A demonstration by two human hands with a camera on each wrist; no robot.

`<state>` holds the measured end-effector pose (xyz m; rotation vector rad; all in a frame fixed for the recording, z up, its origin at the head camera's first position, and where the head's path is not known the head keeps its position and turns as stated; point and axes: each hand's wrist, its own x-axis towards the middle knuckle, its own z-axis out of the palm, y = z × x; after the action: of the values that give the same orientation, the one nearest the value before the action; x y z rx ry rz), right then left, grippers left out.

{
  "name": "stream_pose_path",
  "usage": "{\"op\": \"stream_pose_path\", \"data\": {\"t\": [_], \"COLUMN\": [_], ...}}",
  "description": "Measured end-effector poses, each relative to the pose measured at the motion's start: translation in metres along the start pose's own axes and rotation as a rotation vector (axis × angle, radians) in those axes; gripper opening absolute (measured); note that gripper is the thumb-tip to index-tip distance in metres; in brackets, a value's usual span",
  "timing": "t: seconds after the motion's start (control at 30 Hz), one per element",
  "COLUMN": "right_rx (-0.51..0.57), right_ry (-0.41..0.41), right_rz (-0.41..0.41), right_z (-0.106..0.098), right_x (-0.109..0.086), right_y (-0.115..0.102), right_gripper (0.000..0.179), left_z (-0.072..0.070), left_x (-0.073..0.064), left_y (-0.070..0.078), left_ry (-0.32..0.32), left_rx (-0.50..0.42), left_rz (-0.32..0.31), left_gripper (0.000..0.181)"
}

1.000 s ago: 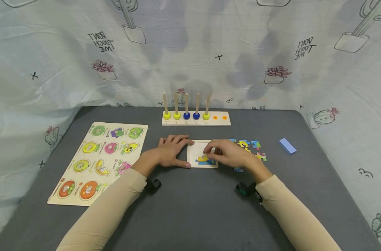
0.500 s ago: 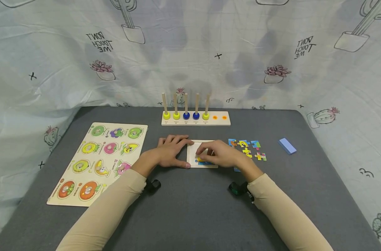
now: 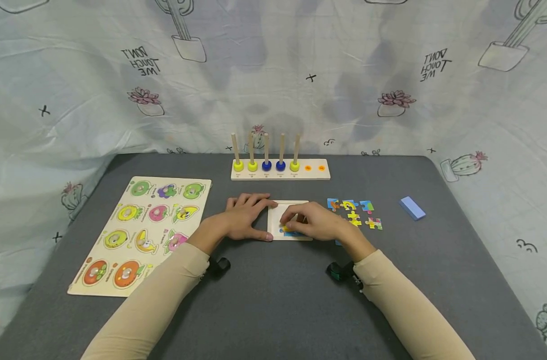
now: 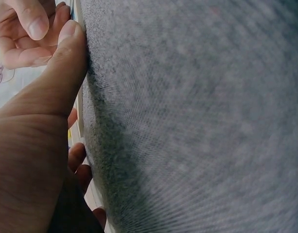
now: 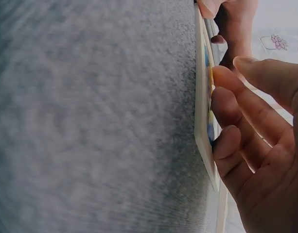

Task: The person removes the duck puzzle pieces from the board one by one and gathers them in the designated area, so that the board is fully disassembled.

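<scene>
A small wooden puzzle tray [image 3: 275,216] lies on the table with a few joined yellow and blue jigsaw pieces [image 3: 292,233] along its near side. My left hand [image 3: 246,220] is spread at its left edge, the thumb by the near corner and the index finger by the far one. Over the tray, my right hand [image 3: 316,220] touches the pieces with bent fingertips. In the right wrist view the thumb [image 5: 251,68] is raised off the tray, apart from the index fingertip. The right hand partly hides the pieces below it.
Several loose jigsaw pieces [image 3: 354,219] lie right of the tray. A fruit puzzle board [image 3: 165,200] is on the left, partly under the left forearm. At the back stands a peg board [image 3: 280,175] with coloured rings. A blue block [image 3: 412,208] lies far right.
My right hand has moved a little left over the tray, uncovering more of the loose pieces, then stayed almost still. The left hand keeps its place at the tray's edge.
</scene>
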<state>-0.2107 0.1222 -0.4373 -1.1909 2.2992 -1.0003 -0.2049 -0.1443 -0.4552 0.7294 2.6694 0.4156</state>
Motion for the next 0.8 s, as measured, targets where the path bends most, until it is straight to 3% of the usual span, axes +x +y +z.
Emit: {"op": "stream_pose_path", "data": {"t": [0.3,0.57,0.8], "right_rx": [-0.001,-0.050,-0.011], "right_ry": [0.020,0.021,0.013], "right_rz": [-0.041,-0.008,-0.024], "right_z": [0.0028,0.0003,0.0006], "right_x": [0.0000,0.0001,-0.0008], "right_y": [0.0010,-0.0004,0.0010], "right_gripper": [0.022,0.023,0.022], "left_z": [-0.0026,0.0005,-0.0008], "left_x": [-0.0009,0.0010,-0.0002], "left_y": [0.0015,-0.0015,-0.0003], "left_ry": [-0.014,-0.010,-0.011], "left_rx": [0.006,0.009,0.000], "left_rz": [-0.005,0.000,0.008], "left_gripper": [0.090,0.090,0.090]}}
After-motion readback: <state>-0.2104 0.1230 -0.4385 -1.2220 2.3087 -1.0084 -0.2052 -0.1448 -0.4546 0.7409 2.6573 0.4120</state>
